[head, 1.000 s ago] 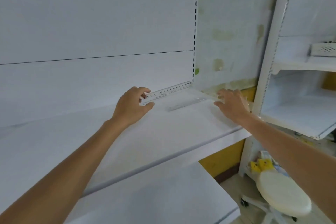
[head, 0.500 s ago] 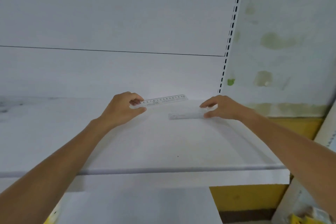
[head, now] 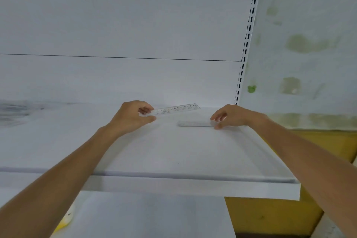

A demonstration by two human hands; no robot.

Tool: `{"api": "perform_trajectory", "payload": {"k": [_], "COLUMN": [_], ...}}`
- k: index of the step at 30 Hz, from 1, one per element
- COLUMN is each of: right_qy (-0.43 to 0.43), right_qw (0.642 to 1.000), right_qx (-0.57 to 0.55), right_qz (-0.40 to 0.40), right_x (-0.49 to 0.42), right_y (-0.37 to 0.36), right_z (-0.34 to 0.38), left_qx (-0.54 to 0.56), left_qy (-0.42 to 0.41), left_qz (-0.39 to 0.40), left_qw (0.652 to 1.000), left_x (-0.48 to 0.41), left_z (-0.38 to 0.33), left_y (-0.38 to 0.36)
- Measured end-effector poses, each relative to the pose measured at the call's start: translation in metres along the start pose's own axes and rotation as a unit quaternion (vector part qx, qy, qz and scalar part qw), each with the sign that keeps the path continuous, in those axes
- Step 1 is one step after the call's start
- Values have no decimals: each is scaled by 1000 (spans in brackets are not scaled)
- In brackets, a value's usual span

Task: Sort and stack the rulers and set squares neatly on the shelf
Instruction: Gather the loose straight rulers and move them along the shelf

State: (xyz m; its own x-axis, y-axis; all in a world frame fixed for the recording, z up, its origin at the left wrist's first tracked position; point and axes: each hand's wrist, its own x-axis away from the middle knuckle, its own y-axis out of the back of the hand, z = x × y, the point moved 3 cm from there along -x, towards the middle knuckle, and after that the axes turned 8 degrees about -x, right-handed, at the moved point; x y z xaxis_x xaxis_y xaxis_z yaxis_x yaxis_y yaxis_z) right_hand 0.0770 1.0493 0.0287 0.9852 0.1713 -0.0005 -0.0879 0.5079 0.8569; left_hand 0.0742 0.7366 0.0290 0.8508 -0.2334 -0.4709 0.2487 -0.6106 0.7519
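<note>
Our left hand point(head: 133, 118) pinches 1 clear ruler point(head: 174, 109); right hand point(head: 229, 116) loosely touches the stack point(head: 195, 123). Risk: it slides on the shelf point(head: 173, 152), misaligning.

Two clear rulers show, one point(head: 174, 109) at twelve o'clock and one point(head: 195, 123) at one o'clock, on one white shelf point(head: 173, 152), with two hands.

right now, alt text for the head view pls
Two bare hands work at the back of a white shelf: the left hand pinches one end of a clear ruler, while the right hand touches a second ruler lying flat.
</note>
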Motion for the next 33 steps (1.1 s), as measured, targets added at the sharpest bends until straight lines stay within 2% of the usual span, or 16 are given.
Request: {"api": "perform_trajectory", "payload": {"k": [3,6,11,14,16,17,19,24,33], "right_qy": [2,12,7,-4,-1,7,11,19,22], "right_qw": [1000,998,981,988,994,996,997,994,993], "right_qx": [15,46,164,84,-8,-15,11,32,33], "right_qz": [0,-36,-103,-133,-109,-87,-76,-104,-110], "right_x": [2,9,38,69,93,102,112,112,109], "right_y": [-1,-6,-19,-25,-37,-45,-53,-50,-49], "right_z": [1,4,15,22,24,25,25,25,22], "left_qx": [-7,-9,27,47,76,90,105,86,20], "left_qy": [1,1,1,-21,-40,-47,-55,-59,-80], "left_qz": [5,13,17,13,-2,-7,-1,22,123], "left_qw": [1000,1000,1000,999,996,995,993,994,989], "left_x": [-2,-7,-16,-21,-25,-27,-32,-46,-52], "left_z": [-3,-11,-34,-50,-60,-65,-74,-85,-76], "left_y": [4,4,-12,-23,-31,-35,-46,-74,-97]}}
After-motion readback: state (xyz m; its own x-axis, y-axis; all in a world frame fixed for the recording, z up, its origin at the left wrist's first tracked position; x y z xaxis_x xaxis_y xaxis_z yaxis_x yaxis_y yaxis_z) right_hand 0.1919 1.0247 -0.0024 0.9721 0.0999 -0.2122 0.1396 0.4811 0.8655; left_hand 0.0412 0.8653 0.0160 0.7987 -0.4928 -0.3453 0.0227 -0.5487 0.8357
